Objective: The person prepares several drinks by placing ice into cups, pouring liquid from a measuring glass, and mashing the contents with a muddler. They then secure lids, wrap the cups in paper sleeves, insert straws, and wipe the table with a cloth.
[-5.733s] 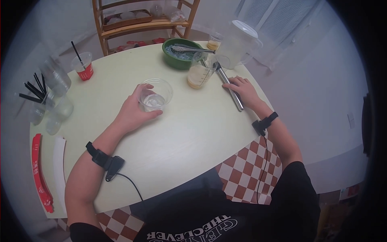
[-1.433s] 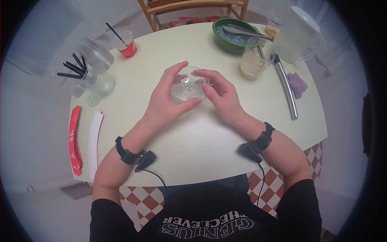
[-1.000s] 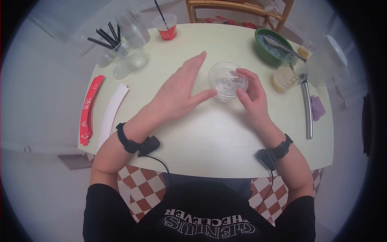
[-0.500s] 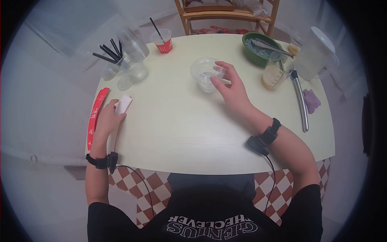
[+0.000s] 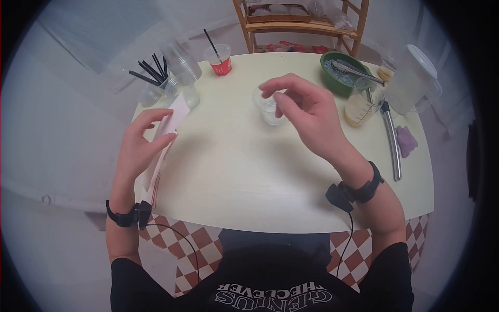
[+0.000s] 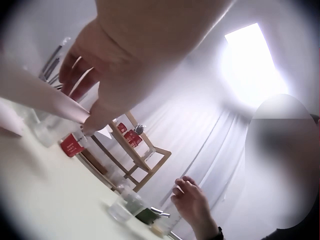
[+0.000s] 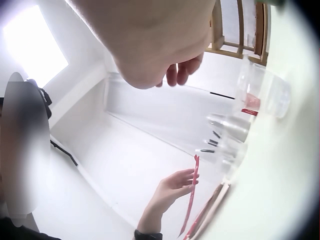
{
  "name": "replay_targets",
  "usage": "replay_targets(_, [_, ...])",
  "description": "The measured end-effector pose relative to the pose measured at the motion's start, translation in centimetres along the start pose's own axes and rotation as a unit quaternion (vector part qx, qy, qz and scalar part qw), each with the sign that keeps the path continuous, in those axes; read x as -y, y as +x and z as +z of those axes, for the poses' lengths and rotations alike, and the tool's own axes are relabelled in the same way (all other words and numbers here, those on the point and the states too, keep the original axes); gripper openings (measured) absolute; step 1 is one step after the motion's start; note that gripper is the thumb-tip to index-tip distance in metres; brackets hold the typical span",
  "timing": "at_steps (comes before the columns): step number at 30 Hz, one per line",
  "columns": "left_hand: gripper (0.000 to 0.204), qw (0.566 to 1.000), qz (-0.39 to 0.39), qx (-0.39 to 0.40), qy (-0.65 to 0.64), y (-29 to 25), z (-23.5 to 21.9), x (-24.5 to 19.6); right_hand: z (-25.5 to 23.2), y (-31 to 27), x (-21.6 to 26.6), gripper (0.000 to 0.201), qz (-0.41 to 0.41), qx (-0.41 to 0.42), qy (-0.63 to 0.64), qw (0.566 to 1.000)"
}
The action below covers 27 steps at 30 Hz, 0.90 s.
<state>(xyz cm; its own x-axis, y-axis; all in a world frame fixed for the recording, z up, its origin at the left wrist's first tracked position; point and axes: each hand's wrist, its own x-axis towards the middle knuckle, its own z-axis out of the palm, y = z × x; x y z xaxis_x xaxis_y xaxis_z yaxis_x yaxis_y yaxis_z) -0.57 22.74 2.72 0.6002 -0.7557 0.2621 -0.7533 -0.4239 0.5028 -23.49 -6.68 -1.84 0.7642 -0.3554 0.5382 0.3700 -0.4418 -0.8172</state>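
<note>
My left hand point(image 5: 138, 145) holds a curved paper strip point(image 5: 176, 115), raised over the table's left side. It looks white in the head view and red in the right wrist view, much like the band on the red-banded cup point(image 5: 222, 66). More strips point(image 7: 215, 202) lie below it on the table. A clear plastic cup point(image 5: 271, 117) stands upright near the table's middle, partly hidden by my right hand point(image 5: 314, 117). That hand is lifted beside and over the cup with loosely bent fingers and nothing between them.
Black straws point(image 5: 150, 75) in a clear cup and stacked clear cups point(image 5: 182, 61) stand back left. At right are a green bowl point(image 5: 328, 82) with tongs, a measuring cup point(image 5: 358, 110), a lidded pitcher point(image 5: 416, 78), a metal rod point(image 5: 393, 151) and a purple cloth point(image 5: 407, 140).
The left hand has gone from the clear cup to the strips at left and raised one. My right hand, lately at the cup's rim, has let go and lifted off it.
</note>
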Motion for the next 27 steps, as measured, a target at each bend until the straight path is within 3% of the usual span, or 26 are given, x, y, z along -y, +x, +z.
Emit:
replay_targets(1, [0.05,0.994,0.079,0.004,-0.072,0.5,0.2,-1.7,0.3,0.4,1.8,0.044,0.04,0.041,0.055,0.997])
replay_targets(2, [0.05,0.994,0.083,0.003,-0.073,1.1,0.7,-2.8,0.6,0.7,2.9,0.049,0.077,0.082,0.108,0.988])
replay_targets(4, [0.05,0.934,0.234,0.095,-0.254,2.8,1.9,-4.9,0.5,1.2,3.3,0.056,0.064,0.086,0.104,0.989])
replay_targets(5, [0.05,0.932,0.238,0.093,-0.255,3.5,2.6,-6.2,0.2,1.6,3.3,0.051,0.047,0.096,0.148,0.983])
replay_targets(7, [0.052,0.887,0.28,0.17,-0.326,4.9,4.1,-8.4,-1.2,2.3,3.1,0.046,0.031,0.105,0.187,0.976])
replay_targets(8, [0.052,0.885,0.283,0.169,-0.33,5.6,4.9,-8.8,-3.0,2.6,2.6,0.039,0.019,0.174,0.23,0.957])
replay_targets(9, [0.054,0.845,0.288,0.208,-0.401,6.3,5.7,-9.1,-4.4,2.7,2.2,0.034,0.009,0.242,0.271,0.932])
replay_targets(10, [0.056,0.798,0.29,0.246,-0.468,6.9,6.4,-9.6,-5.2,2.9,2.0,0.034,0.01,0.241,0.267,0.933])
replay_targets(11, [0.045,0.759,0.309,0.263,-0.509,7.4,6.8,-10.3,-5.9,3.0,1.8,0.031,-0.042,0.21,0.33,0.919])
replay_targets(12, [0.045,0.756,0.312,0.266,-0.511,7.8,7.0,-10.5,-6.6,3.0,1.7,0.031,-0.095,0.176,0.39,0.899])
replay_targets(14, [0.039,0.675,0.171,0.264,-0.667,8.9,7.2,-11.0,-8.2,3.2,2.1,0.038,-0.095,0.103,0.526,0.839])
replay_targets(15, [0.051,0.617,0.208,0.296,-0.699,11.8,9.1,-7.8,-8.8,3.2,2.3,0.039,-0.082,0.093,0.614,0.779])
replay_targets(16, [0.061,0.621,0.234,0.229,-0.712,12.4,9.7,-8.2,-9.2,3.1,2.2,0.039,-0.086,0.09,0.609,0.784])
replay_targets(18, [0.053,0.569,0.241,0.181,-0.765,12.4,10.5,-10.0,-9.9,3.1,1.5,0.041,-0.057,0.005,0.664,0.745])
replay_targets(22, [0.037,0.558,0.276,0.115,-0.774,12.8,11.6,-11.2,-8.8,3.4,1.5,0.044,0.002,-0.071,0.671,0.738])
replay_targets(24, [0.036,0.575,0.31,0.11,-0.749,13.8,12.3,-10.2,-8.6,3.5,0.3,0.042,0.012,-0.069,0.682,0.728])
replay_targets(26, [0.042,0.565,0.317,0.119,-0.752,13.8,12.1,-9.3,-8.3,3.5,-0.6,0.037,0.064,0.035,0.714,0.697])
replay_targets(27, [0.039,0.557,0.301,0.14,-0.761,13.4,11.4,-10.0,-7.9,3.4,-0.6,0.037,0.068,0.035,0.714,0.696])
